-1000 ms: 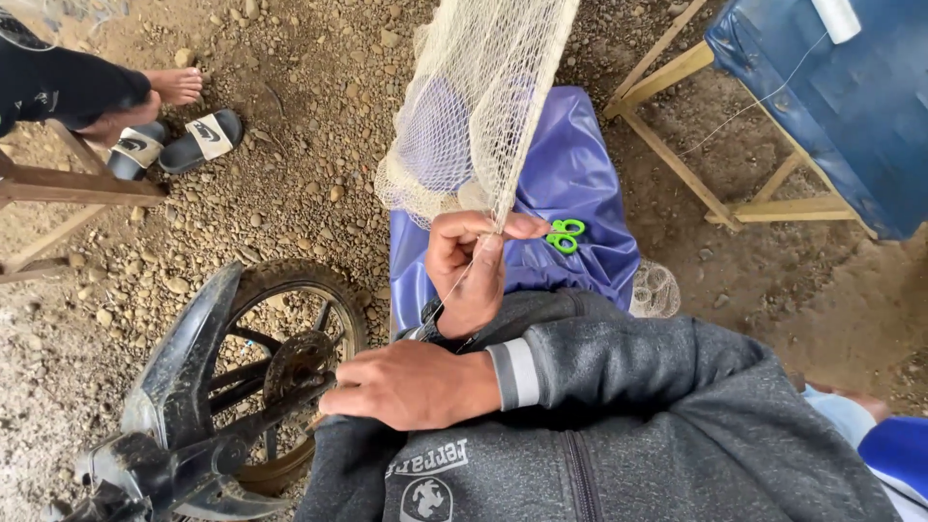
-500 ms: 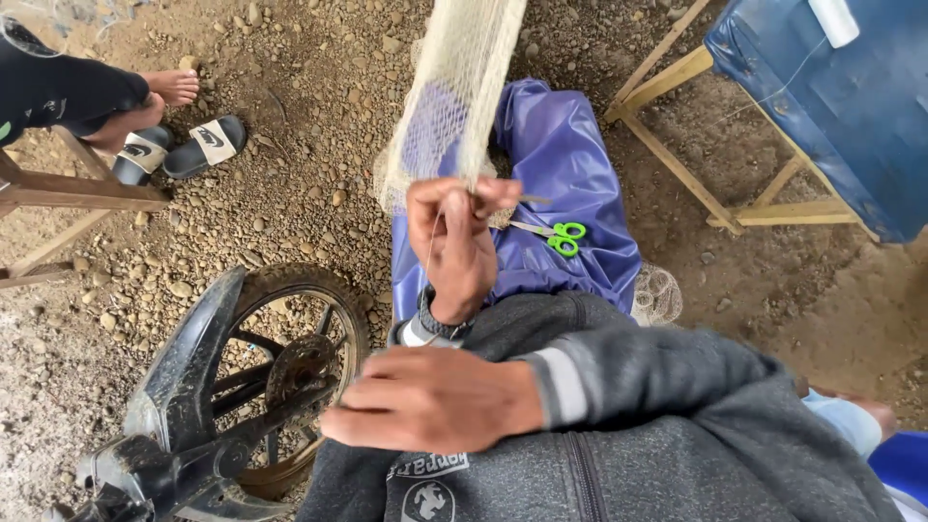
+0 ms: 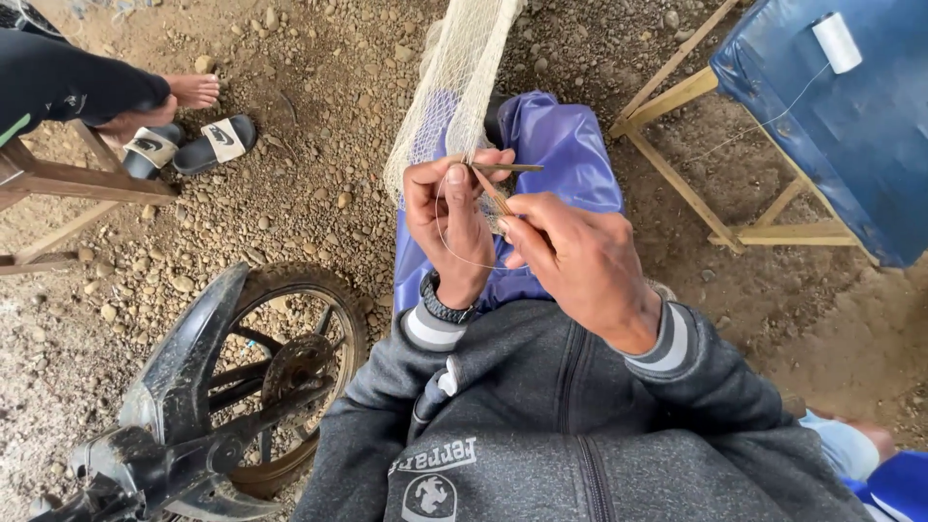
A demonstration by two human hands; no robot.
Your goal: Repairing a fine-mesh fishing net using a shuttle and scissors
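Left hand (image 3: 454, 227): closed on the pale net (image 3: 454, 87) at centre frame, over the blue-clad lap.
Right hand (image 3: 580, 261): pinches a thin netting needle (image 3: 495, 193), its thread (image 3: 454, 253) looped below.
Risk: the loop could snag fingers or slip slack, loosening the knot.
Surroundings: motorbike wheel (image 3: 290, 372) lower left; sandals (image 3: 188, 145) upper left; thread spool (image 3: 837, 43) on the blue counter (image 3: 860, 145), upper right.

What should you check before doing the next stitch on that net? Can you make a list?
1. Left hand pinching the net: ok.
2. Right hand gripping the thin netting needle: ok.
3. Thread loop under the hands free of snags: cannot tell.
4. Thread spool standing on the blue stool: ok.
5. Net hanging straight over the purple lap cover: ok.
6. Scissors within reach: cannot tell, none visible.
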